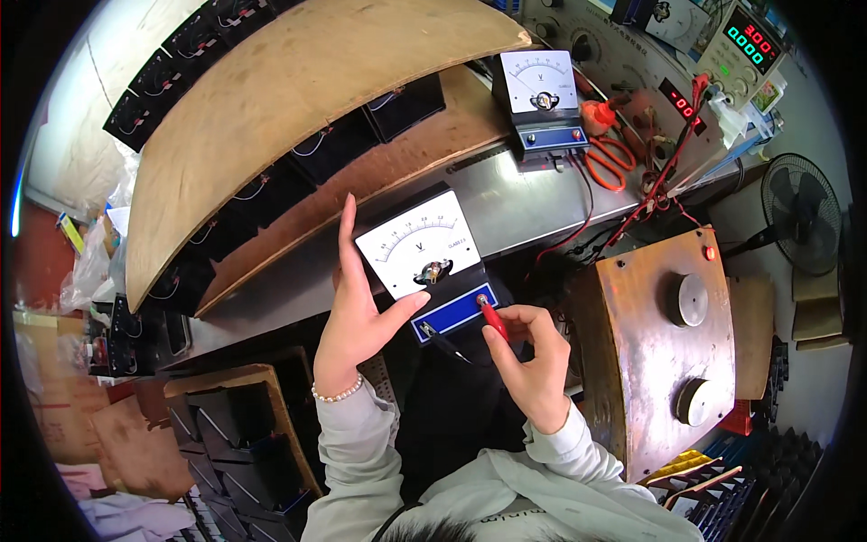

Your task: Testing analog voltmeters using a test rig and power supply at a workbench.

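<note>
An analog voltmeter [424, 237] with a white scale plate, its inner movement exposed, and a blue terminal strip is held tilted in front of me. My left hand [354, 303] grips its left side, thumb across the lower front and fingers stretched along the edge. In my right hand [535, 354], thumb and fingers pinch a red crocodile clip [493, 318], its tip at the right terminal. A dark clip [428, 331] with a black lead sits on the left terminal. A second voltmeter [542, 90] stands apart on the metal bench.
Wooden boards [298, 81] bear several black meter cases [334, 149] at the far left. Orange-handled scissors [610, 164] and tangled red leads [664, 181] lie at the right, near a power supply [742, 45]. A wooden box with knobs [664, 343] and a fan [799, 212] stand there too.
</note>
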Tool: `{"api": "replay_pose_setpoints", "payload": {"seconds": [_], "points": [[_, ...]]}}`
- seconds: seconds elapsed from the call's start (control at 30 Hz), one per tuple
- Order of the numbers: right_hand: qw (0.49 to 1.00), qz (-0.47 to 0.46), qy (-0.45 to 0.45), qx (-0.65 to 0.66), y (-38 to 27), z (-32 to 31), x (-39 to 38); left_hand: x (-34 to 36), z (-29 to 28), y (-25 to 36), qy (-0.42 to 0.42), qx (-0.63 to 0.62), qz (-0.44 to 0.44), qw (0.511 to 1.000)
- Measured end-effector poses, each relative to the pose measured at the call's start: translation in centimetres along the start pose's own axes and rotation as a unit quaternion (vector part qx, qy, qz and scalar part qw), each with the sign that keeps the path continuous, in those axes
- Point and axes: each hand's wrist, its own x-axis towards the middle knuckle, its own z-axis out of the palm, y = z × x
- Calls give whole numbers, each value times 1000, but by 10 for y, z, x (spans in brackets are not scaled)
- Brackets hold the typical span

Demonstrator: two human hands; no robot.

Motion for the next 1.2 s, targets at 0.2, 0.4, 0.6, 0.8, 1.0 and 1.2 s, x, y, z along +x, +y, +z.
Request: {"api": "replay_pose_setpoints", "payload": {"seconds": [0.2, 0.4, 0.6, 0.8, 1.0, 1.2], "points": [[999, 20, 0, 30, -6, 0, 6, 3, 0, 4, -6, -38, -43, 998], [997, 73, 5, 6, -10, -6, 11, 4, 3, 3, -1, 4, 7, 1000], [999, -19, 12, 28, 13, -22, 4, -11, -1, -17, 52, 37, -45, 997], [990, 53, -127, 32, -25, -20, -26, -53, 19, 20, 224, 236, 17, 946], [966, 6, -256, 21, -24, 13, -47, -186, -73, 97, 494, 471, -63, 728], [968, -8, -246, -44, 49, 5, -24, -332, -188, 218, 381, 829, -124, 389]]}}
